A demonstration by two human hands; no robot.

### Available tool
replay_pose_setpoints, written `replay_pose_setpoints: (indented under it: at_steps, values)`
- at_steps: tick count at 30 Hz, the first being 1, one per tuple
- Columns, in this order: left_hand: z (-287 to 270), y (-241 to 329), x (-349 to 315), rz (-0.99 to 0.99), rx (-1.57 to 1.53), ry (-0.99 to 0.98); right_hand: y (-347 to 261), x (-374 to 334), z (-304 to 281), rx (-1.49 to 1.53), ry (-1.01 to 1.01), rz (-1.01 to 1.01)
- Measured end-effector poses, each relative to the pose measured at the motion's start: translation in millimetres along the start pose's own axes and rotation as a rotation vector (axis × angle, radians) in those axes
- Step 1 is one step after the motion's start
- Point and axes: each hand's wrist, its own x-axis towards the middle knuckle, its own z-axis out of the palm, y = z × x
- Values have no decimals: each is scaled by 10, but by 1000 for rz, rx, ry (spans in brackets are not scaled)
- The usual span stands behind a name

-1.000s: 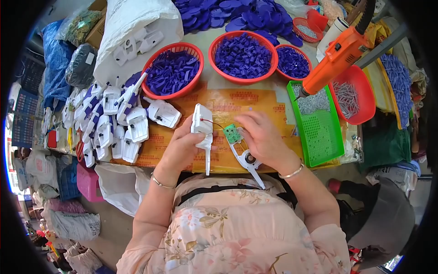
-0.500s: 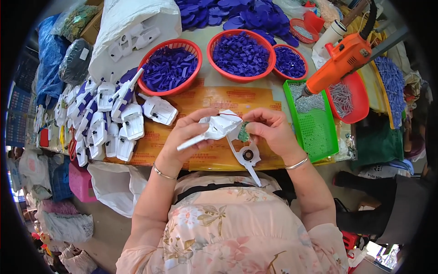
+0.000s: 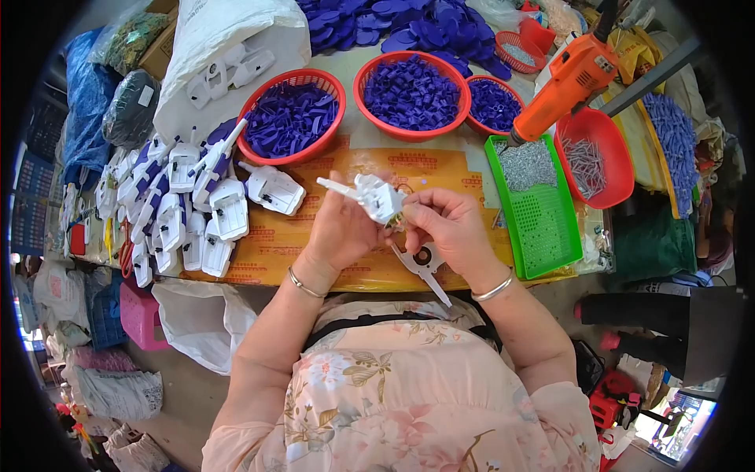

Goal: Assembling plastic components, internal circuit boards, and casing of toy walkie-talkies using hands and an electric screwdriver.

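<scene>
Above the yellow board (image 3: 330, 236), both hands' grips pinch one white plastic housing (image 3: 376, 197) — blocky, long-pronged.

Yellow-covered table (image 3: 330, 248), red baskets (image 3: 292, 116), green tray (image 3: 550, 236), white parts (image 3: 228, 208)

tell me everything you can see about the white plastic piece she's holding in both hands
The white plastic piece looks like a moulded hard-plastic shell with a blocky body and a thin prong tapering out to the upper left. It is held above the yellow mat, tilted, prong pointing toward the red baskets. The left hand grips it from below and behind; the right hand pinches its right end, where a bit of green shows between the fingers. Its underside is hidden.
</scene>
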Motion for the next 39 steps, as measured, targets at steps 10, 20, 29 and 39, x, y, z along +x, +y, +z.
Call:
replay_pose_setpoints:
  at_steps: [10, 20, 29, 39]
  values:
    - [119, 97, -98, 213, 340, 121, -49, -36, 87, -1073, 149, -741]
    - [142, 301, -74, -89, 746, -9, 65, 63, 97, -297, 155, -372]
    - [126, -81, -296, -48, 465, 163, 217, -48, 79, -813, 263, -691]
    - [205, -87, -394, -56, 377, 178, 193, -171, -45, -690, 90, -498]
